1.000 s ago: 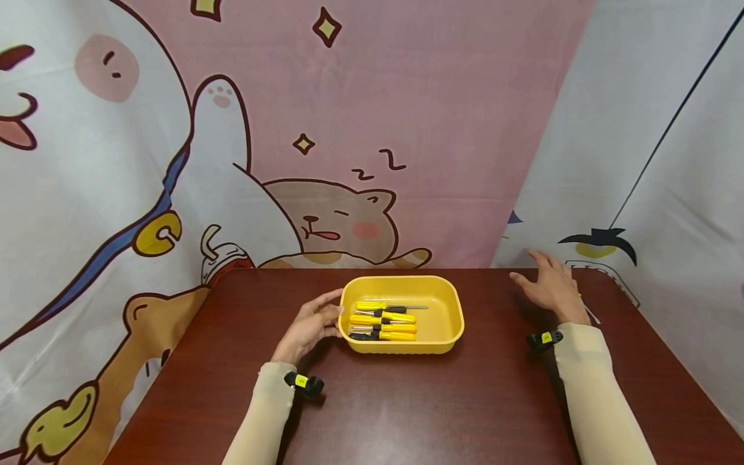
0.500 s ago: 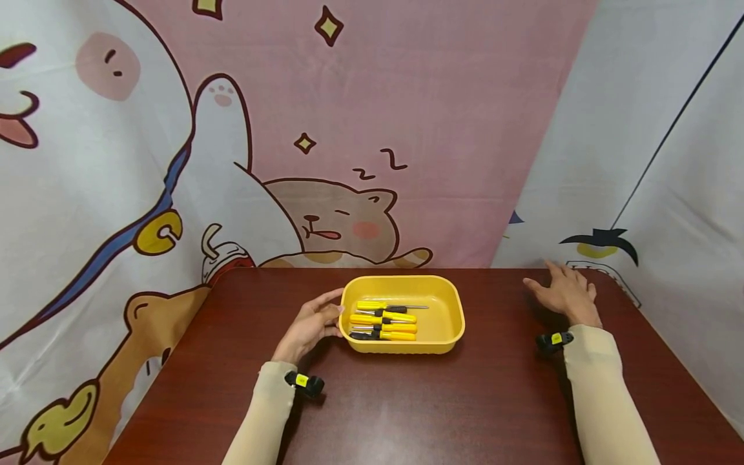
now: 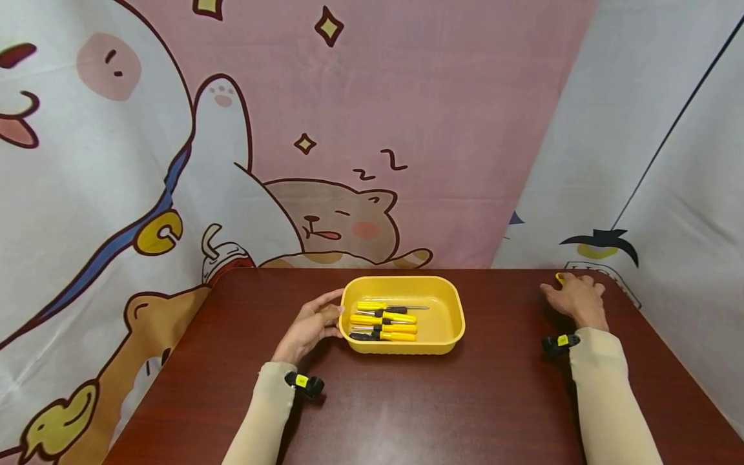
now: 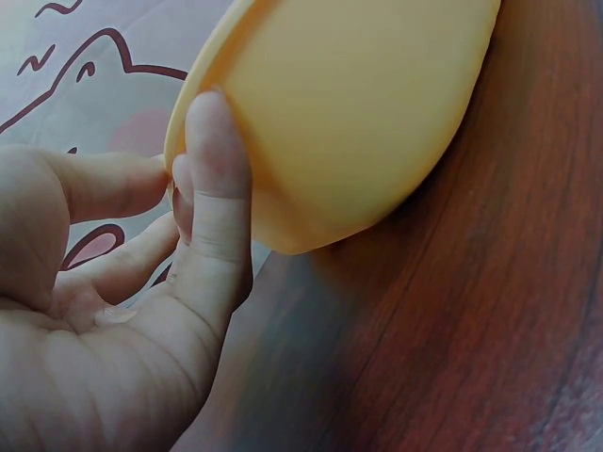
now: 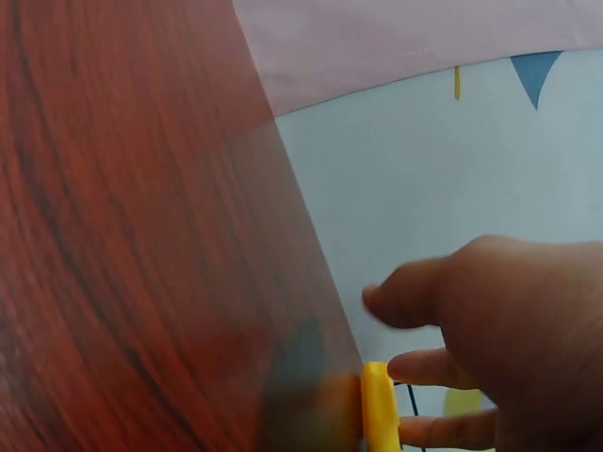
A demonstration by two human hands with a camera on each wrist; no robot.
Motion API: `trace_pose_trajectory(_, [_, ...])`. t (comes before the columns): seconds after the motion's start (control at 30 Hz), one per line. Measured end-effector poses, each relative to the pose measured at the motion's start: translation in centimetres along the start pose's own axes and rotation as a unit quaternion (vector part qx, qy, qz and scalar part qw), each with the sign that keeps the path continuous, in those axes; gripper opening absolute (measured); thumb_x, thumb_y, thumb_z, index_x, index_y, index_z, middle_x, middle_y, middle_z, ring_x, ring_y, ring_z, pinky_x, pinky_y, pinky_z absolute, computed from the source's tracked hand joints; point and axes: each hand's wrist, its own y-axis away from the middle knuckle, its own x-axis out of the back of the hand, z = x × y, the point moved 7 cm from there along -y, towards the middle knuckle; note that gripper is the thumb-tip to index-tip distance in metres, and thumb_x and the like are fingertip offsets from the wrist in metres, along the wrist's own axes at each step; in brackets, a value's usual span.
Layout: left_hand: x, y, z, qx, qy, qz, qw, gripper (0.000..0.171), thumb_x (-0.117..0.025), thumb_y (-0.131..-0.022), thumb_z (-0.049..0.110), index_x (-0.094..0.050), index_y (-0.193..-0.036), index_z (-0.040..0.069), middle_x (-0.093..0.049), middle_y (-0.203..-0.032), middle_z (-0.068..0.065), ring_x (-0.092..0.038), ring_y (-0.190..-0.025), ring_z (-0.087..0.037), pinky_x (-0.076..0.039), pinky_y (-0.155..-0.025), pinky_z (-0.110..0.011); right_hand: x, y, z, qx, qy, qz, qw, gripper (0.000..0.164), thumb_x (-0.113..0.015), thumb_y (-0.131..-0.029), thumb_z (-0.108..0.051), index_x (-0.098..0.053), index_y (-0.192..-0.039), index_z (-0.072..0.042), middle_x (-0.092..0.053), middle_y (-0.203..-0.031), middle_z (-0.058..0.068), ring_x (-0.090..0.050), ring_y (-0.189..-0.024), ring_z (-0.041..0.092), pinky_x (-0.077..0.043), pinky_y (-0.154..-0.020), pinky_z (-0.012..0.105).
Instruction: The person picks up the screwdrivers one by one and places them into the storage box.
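A yellow plastic tray (image 3: 442,323) stands on the table, with several yellow-and-black screwdrivers (image 3: 386,318) lying at its left side. My left hand (image 3: 308,328) pinches the tray's left rim; in the left wrist view the thumb lies over the inner wall and the fingers are outside. Far to the right, my right hand (image 3: 578,300) is at the table's back edge. Its fingertips touch a yellow handle (image 5: 379,407), much like those in the tray, while the thumb stands off from it. The rest of that handle's tool is hidden.
The dark red wooden table (image 3: 372,407) ends at a cartoon-printed cloth (image 3: 453,129) hanging behind it. More cloth hangs along the right side. Each wrist wears a small black camera on a strap.
My right hand has moved to the right and lowered to the back edge, where a yellow handle end now shows at its fingertips. The left hand and tray have stayed put.
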Motion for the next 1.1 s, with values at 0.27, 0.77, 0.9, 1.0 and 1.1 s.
trace_pose_trajectory(0.27, [0.0,0.0,-0.2,0.002,-0.004,0.0,1.0,0.049,-0.063,-0.101,0.011,-0.053,-0.148,0.018,-0.066,-0.119,-0.024,-0.068,-0.082,-0.023,-0.062,-0.068,-0.032,0.1,0.0,1.0,-0.009,-0.015,0.031,0.999,0.065,-0.056,-0.093,-0.019,-0.036,-0.144,0.017,-0.031,-0.128,0.048,-0.03,-0.105,0.057,-0.043,-0.082,0.063])
trace_pose_trajectory(0.77, [0.0,0.0,0.0,0.0,0.005,-0.001,1.0,0.048,-0.062,-0.101,0.01,-0.054,-0.147,0.018,-0.064,-0.121,-0.025,-0.067,-0.082,-0.022,-0.061,-0.067,-0.031,0.4,-0.4,1.7,-0.027,-0.029,0.048,0.998,0.066,-0.058,-0.086,-0.005,-0.04,-0.147,0.012,-0.037,-0.138,0.044,-0.035,-0.122,0.059,-0.031,-0.11,0.072])
trace_pose_trajectory(0.9, [0.0,0.0,0.0,-0.003,0.007,-0.002,1.0,0.048,-0.062,-0.101,0.009,-0.054,-0.147,0.018,-0.064,-0.12,-0.026,-0.067,-0.079,-0.02,-0.061,-0.066,-0.031,0.4,-0.4,1.8,-0.029,-0.034,0.05,0.998,0.068,-0.059,-0.086,-0.006,-0.037,-0.148,0.013,-0.038,-0.137,0.044,-0.037,-0.121,0.058,-0.031,-0.111,0.071])
trace_pose_trajectory(1.0, [0.1,-0.1,-0.1,-0.005,0.006,-0.003,1.0,0.048,-0.062,-0.101,0.01,-0.054,-0.147,0.018,-0.065,-0.119,-0.025,-0.067,-0.078,-0.019,-0.061,-0.066,-0.031,0.4,-0.4,1.9,-0.034,-0.036,0.051,0.997,0.07,-0.06,-0.086,-0.007,-0.035,-0.147,0.015,-0.039,-0.135,0.044,-0.039,-0.116,0.056,-0.033,-0.109,0.07])
trace_pose_trajectory(1.1, [0.1,-0.1,-0.2,-0.007,0.003,-0.004,1.0,0.048,-0.062,-0.101,0.01,-0.054,-0.147,0.018,-0.066,-0.116,-0.024,-0.067,-0.077,-0.019,-0.061,-0.066,-0.032,0.3,-0.5,2.1,-0.04,-0.037,0.048,0.997,0.069,-0.061,-0.086,-0.008,-0.036,-0.145,0.017,-0.041,-0.131,0.043,-0.041,-0.112,0.055,-0.036,-0.107,0.069])
